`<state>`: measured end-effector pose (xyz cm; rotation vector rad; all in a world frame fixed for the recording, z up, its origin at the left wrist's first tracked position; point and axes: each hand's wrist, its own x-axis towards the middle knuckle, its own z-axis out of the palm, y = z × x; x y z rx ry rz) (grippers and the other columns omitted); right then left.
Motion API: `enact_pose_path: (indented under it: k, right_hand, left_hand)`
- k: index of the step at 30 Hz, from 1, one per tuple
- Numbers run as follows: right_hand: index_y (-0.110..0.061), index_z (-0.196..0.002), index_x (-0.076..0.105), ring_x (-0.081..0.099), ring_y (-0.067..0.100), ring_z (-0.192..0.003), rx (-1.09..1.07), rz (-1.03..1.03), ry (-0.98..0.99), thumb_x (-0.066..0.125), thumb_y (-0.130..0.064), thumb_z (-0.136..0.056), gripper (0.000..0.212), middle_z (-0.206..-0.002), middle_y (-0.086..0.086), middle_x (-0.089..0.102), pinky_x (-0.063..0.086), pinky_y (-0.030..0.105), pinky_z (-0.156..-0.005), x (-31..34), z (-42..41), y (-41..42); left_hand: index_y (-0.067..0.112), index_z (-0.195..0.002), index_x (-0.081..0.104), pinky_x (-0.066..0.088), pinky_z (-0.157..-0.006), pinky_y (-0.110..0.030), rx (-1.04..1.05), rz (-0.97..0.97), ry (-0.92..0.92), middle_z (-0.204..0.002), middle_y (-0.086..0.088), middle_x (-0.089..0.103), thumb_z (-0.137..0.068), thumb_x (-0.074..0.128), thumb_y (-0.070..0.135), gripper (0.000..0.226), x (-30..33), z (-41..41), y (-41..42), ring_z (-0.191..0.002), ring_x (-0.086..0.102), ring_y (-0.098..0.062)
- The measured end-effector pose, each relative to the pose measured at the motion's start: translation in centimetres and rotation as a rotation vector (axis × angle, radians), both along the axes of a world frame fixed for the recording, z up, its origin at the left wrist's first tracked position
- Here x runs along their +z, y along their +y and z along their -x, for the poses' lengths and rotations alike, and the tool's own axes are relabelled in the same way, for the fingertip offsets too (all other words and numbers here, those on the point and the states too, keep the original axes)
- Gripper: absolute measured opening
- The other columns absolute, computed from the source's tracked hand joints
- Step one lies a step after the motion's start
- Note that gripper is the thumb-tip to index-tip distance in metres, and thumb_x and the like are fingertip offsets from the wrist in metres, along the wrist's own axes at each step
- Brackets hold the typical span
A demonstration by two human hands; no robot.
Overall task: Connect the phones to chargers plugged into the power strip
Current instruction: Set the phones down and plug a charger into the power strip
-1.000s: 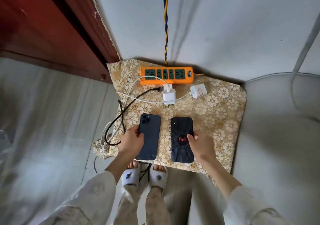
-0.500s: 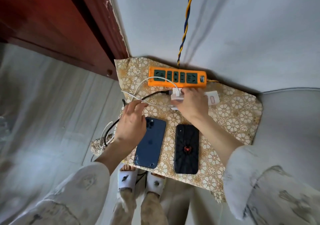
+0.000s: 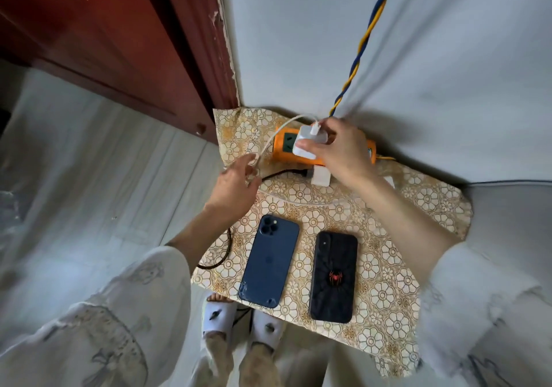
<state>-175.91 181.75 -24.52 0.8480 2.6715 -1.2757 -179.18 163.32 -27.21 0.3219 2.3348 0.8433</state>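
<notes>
An orange power strip (image 3: 283,147) lies at the far edge of a floral cloth (image 3: 388,267), mostly hidden by my right hand (image 3: 343,150). That hand grips a white charger brick (image 3: 307,143) held over the strip. A white cable (image 3: 279,131) runs from the brick to my left hand (image 3: 236,185), whose fingers pinch it. A second white charger (image 3: 320,176) with a black cable (image 3: 280,173) lies just below the strip. Two phones lie face down nearer me: a blue phone (image 3: 270,262) and a black phone with a red spider (image 3: 334,276).
A twisted blue-and-yellow cord (image 3: 363,49) climbs the white wall (image 3: 298,43) from the strip. A red wooden door frame (image 3: 191,58) stands on the left. My feet in white slippers (image 3: 242,319) show under the cloth's near edge. A grey cushion (image 3: 513,207) sits right.
My hands left the phones and reached to the chargers. My right hand lifted the white charger brick up over the power strip; my left hand took hold of its white cable.
</notes>
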Motion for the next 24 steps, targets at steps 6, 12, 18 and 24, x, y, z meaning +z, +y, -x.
enact_pose_path:
  k: [6, 12, 18, 24]
  right_hand:
    - [-0.006, -0.093, 0.06, 0.066, 0.025, -0.074, -0.153, 0.008, -0.062, 0.068, -0.044, -0.073, 0.044, -0.085, 0.013, 0.068, 0.053, 0.035, -0.065, -0.3, 1.5, 0.7]
    - [-0.008, -0.088, 0.049, 0.068, 0.029, -0.064, -0.266, -0.01, -0.054, 0.065, -0.041, -0.076, 0.038, -0.086, 0.016, 0.068, 0.057, 0.046, -0.063, -0.6, 2.5, -0.2]
    - [-0.004, -0.089, 0.054, 0.066, 0.032, -0.069, -0.269, -0.03, -0.078, 0.062, -0.042, -0.075, 0.042, -0.082, 0.016, 0.067, 0.056, 0.048, -0.066, -0.8, 2.6, -1.0]
    - [-0.005, -0.088, 0.052, 0.061, 0.028, -0.07, -0.239, -0.129, -0.084, 0.06, -0.044, -0.077, 0.041, -0.081, 0.011, 0.064, 0.047, 0.036, -0.057, -1.0, 2.2, -1.4]
  left_hand:
    - [0.014, -0.127, 0.05, 0.04, -0.102, -0.037, -0.023, 0.038, 0.049, -0.125, -0.012, 0.053, -0.088, 0.051, 0.008, 0.04, -0.7, 0.1, -1.2, -0.116, 0.05, -0.027]
    - [0.019, -0.131, 0.046, 0.036, -0.102, -0.038, -0.064, 0.079, 0.059, -0.127, -0.011, 0.05, -0.086, 0.054, 0.008, 0.046, -1.4, -0.1, -2.2, -0.123, 0.042, -0.026]
    - [0.017, -0.13, 0.046, 0.037, -0.098, -0.037, -0.052, 0.081, 0.064, -0.124, -0.01, 0.048, -0.086, 0.053, 0.008, 0.045, -2.3, -0.2, -2.2, -0.122, 0.04, -0.026]
    - [0.017, -0.129, 0.048, 0.039, -0.096, -0.035, -0.058, 0.05, 0.089, -0.118, -0.008, 0.05, -0.085, 0.054, 0.007, 0.045, -2.9, -0.3, -2.6, -0.116, 0.044, -0.024]
